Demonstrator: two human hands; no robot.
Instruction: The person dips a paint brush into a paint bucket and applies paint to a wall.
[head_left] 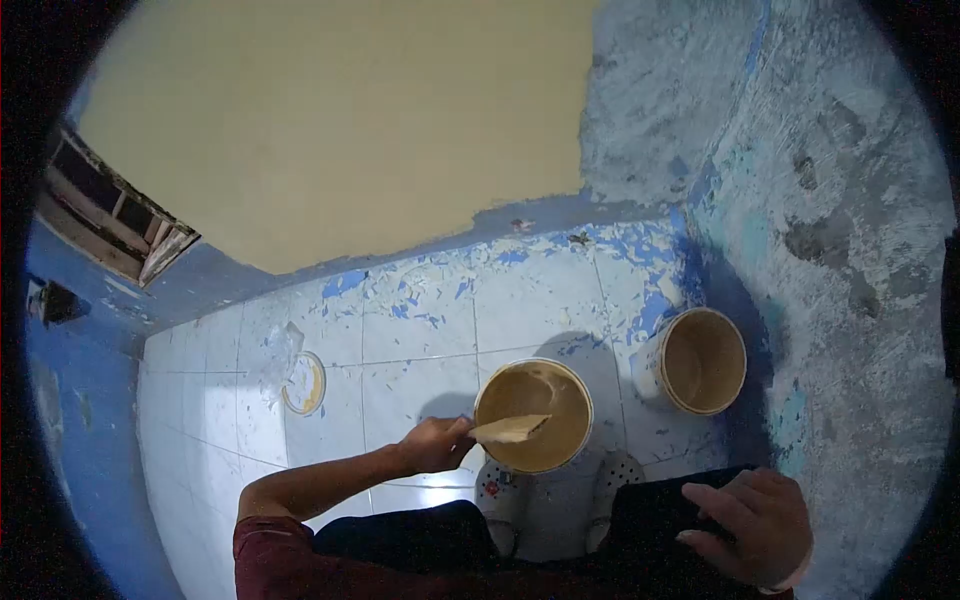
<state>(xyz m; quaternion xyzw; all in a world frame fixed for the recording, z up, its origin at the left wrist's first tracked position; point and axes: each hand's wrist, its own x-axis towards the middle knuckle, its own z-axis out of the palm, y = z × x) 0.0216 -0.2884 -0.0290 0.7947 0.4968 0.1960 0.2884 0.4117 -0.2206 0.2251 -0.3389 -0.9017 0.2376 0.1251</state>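
Note:
My left hand point(440, 443) is closed around the handle of a flat paintbrush point(508, 429). Its wide end is coated in cream paint and shows a darker edge at the tip. The brush is over the mouth of a round bucket point(588, 405) with cream paint inside; whether it touches the paint is hard to tell. At the lower right, near my dark-clothed knee, my right hand point(750, 525) holds nothing, its fingers apart and partly bent.
A second bucket point(741, 350) with paint-smeared walls stands right, near the rough grey wall point(830, 240). A smeared lid point(318, 385) and clear plastic point(288, 345) lie left on the tiles point(420, 345). Paint flakes litter the floor below the cream wall point(350, 120). My perforated shoes flank the nearer bucket's base.

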